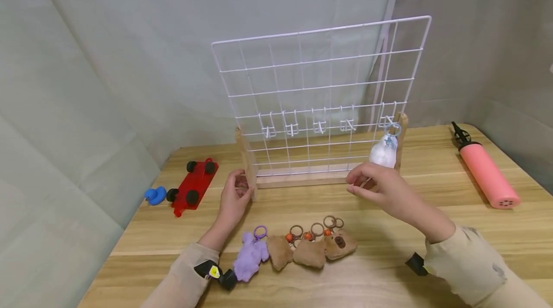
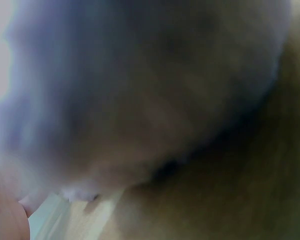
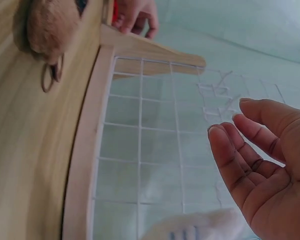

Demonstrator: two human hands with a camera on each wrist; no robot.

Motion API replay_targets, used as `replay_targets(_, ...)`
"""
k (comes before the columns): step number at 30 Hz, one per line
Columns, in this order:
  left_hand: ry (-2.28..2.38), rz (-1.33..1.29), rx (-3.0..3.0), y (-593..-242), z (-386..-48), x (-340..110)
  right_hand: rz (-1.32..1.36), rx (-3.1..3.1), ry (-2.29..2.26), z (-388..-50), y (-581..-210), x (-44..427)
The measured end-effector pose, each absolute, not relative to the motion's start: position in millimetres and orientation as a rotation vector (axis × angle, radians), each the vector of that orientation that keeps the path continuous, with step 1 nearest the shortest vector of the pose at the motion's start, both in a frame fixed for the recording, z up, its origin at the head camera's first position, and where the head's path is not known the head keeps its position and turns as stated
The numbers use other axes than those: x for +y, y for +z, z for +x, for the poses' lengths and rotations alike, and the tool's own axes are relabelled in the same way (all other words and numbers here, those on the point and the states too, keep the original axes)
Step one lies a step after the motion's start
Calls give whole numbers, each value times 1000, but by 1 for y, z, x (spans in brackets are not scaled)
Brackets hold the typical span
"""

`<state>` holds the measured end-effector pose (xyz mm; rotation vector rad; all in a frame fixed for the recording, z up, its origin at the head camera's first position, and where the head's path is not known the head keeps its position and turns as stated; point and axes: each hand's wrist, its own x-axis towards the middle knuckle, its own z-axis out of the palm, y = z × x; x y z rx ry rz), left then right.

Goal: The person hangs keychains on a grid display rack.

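A white wire grid rack [image 1: 307, 147] stands upright in a wooden base. From its rightmost hook hangs a white plush keychain [image 1: 383, 152] by a light blue ring. My right hand [image 1: 376, 183] is just in front of and below this plush, its loosely bent fingers holding nothing. In the right wrist view its fingertips [image 3: 217, 131] stand apart from the thumb. My left hand [image 1: 234, 200] rests at the left wooden support [image 1: 247, 164], fingers loosely bent beside it. Nearer me lie a purple plush keychain [image 1: 249, 256] and several brown plush keychains [image 1: 310, 253]. The left wrist view is mostly blurred.
Several other white hooks [image 1: 319, 127] hang along the grid. At the left of the table lie a red toy car piece [image 1: 194, 185] with black wheels and a blue object [image 1: 155, 195]. A pink hand pump [image 1: 488, 173] lies at the right.
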<state>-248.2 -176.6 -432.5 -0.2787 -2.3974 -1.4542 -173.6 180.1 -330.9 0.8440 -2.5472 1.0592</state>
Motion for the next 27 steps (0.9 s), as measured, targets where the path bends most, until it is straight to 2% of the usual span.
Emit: replay_targets(27,-1472,-274,-2377,-431,-247,-176,1039,-2783,1016,-197,-379,157)
